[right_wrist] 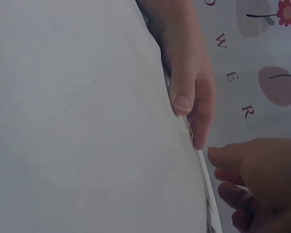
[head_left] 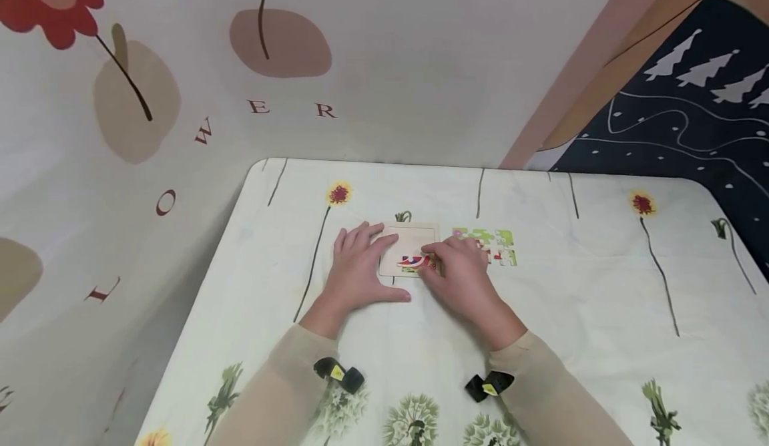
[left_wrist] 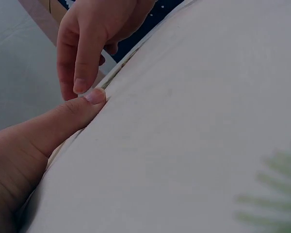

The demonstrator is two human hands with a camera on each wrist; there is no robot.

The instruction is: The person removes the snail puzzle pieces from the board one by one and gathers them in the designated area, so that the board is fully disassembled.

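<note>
A shallow pale wooden puzzle tray (head_left: 408, 236) lies on the table in the head view. Along its near side sit several joined puzzle pieces (head_left: 412, 262) printed in red, white, blue and green. My left hand (head_left: 359, 266) rests at the tray's left edge, fingers extended, thumb (left_wrist: 94, 96) stretched out below the near edge. Over the tray's near right corner, my right hand (head_left: 465, 276) holds a small coloured puzzle piece (head_left: 430, 262) between thumb and index finger. In the wrist views the table surface hides the pieces.
Right of the tray lies a group of loose puzzle pieces (head_left: 503, 246), green and patterned, partly covered by my right hand. A white flower-printed cloth (head_left: 589, 299) covers the table. Behind it stands a pale printed wall covering (head_left: 420, 85), with a dark tree-patterned cloth (head_left: 679, 112) at right.
</note>
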